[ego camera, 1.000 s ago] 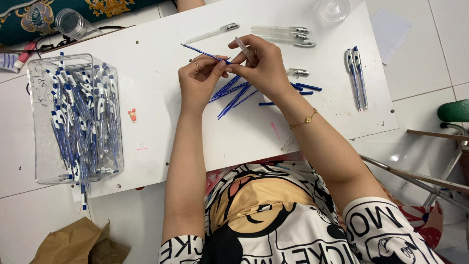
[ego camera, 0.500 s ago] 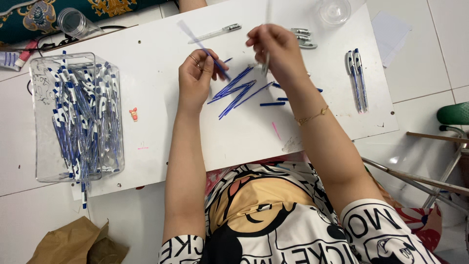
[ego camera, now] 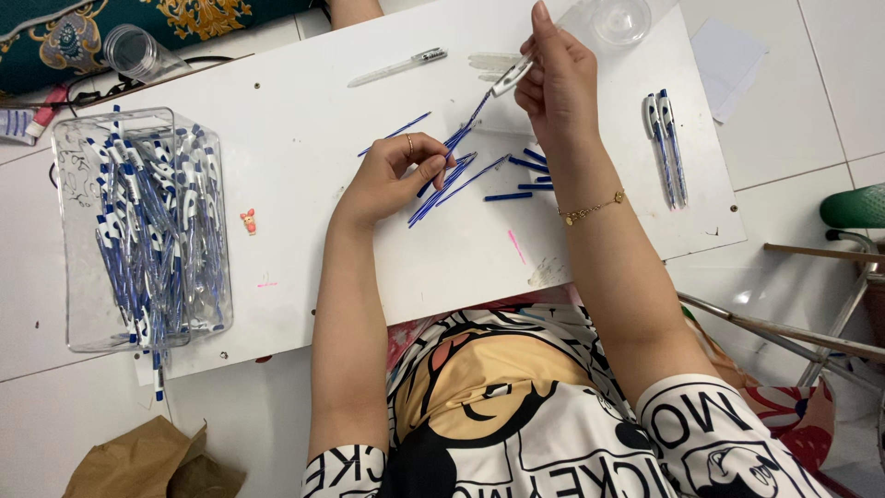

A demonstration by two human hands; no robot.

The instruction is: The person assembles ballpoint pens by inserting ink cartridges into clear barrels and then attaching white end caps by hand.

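Observation:
My right hand is raised over the far side of the white table and grips a clear pen barrel by its clip end. A thin blue refill runs from the barrel's mouth down toward my left hand. My left hand rests on the table with thumb and forefinger pinched at the lower end of that refill, right over a loose pile of blue refills. Another single refill lies just beyond my left hand. Short blue pieces lie under my right wrist.
A clear box full of blue-and-white pens stands at the left. Two finished pens lie at the right, a clear pen and spare barrels at the back. A jar, a clear cup, a paper bag and a green stool surround the table.
My right hand has lifted the barrel up and away toward the table's far edge. My left hand has dropped down to the refill pile, its refill now pointing into the barrel.

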